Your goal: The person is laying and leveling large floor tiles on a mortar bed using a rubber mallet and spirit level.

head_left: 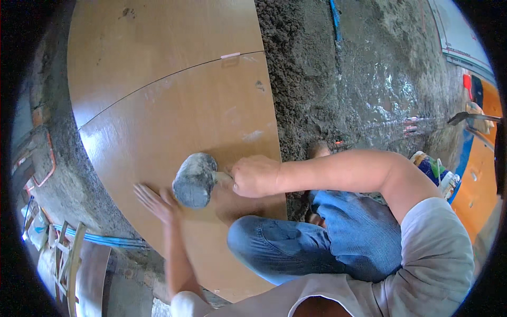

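My right hand (256, 176) is closed round the short handle of a rubber mallet (194, 181). The mallet's thick, grey, dusty head is over a large tan tile (211, 116) with a smooth, wood-like face; whether it touches the tile I cannot tell. To the left of the mallet, my left hand (161, 205) lies on the same tile with its fingers stretched out. Beyond a thin dark joint lies a second tan tile (163, 37). A small whitish strip (230, 55) sits across that joint near its right end.
Rough wet mortar (290, 79) borders the tiles on the right, with a shiny wet patch (385, 95) beyond. A blue pipe (336, 21) runs through it. At right are a patterned bucket (435, 171) and an orange panel (475, 190). A wooden frame (71, 264) stands at lower left.
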`<action>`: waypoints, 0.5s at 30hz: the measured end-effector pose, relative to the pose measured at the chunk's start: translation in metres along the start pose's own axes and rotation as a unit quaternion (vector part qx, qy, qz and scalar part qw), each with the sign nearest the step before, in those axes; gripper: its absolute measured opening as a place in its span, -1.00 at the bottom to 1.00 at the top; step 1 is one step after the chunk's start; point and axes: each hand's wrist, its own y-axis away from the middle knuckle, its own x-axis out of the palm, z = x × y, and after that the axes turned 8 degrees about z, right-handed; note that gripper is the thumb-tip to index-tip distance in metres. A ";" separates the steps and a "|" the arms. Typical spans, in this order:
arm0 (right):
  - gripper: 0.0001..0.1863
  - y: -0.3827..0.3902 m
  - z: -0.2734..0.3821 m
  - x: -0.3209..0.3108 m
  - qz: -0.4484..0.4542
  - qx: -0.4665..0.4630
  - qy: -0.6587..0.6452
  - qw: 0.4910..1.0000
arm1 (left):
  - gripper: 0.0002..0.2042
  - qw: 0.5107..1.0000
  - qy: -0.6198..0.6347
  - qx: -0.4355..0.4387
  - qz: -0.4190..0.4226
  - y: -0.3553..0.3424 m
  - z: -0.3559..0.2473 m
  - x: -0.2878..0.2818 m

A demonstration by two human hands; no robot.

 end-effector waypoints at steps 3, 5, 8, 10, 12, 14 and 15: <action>-0.52 -0.009 -0.014 0.011 -0.026 -0.037 0.020 0.999 | -0.30 0.986 0.029 -0.165 0.006 0.137 -0.063 0.009; -0.50 -0.013 -0.015 0.014 -0.010 -0.003 0.042 0.999 | -0.29 0.967 0.029 -0.248 0.045 0.144 -0.076 0.007; -0.46 -0.007 0.002 -0.001 -0.019 0.109 0.023 0.994 | -0.23 0.952 0.073 -0.289 0.072 0.137 -0.079 0.003; -0.50 -0.016 -0.015 0.006 -0.075 0.045 0.025 0.996 | -0.19 0.952 0.085 -0.282 0.078 0.143 -0.072 0.009; -0.54 -0.011 -0.034 0.001 -0.079 0.059 -0.012 0.995 | -0.19 0.948 0.087 -0.292 0.094 0.128 -0.080 0.006; -0.57 -0.016 -0.035 0.006 -0.089 -0.080 -0.030 0.992 | -0.22 0.946 0.086 -0.297 0.095 0.136 -0.074 -0.003; -0.58 -0.018 -0.035 0.013 -0.138 -0.149 0.023 0.979 | -0.22 0.945 0.100 -0.300 0.081 0.139 -0.072 -0.004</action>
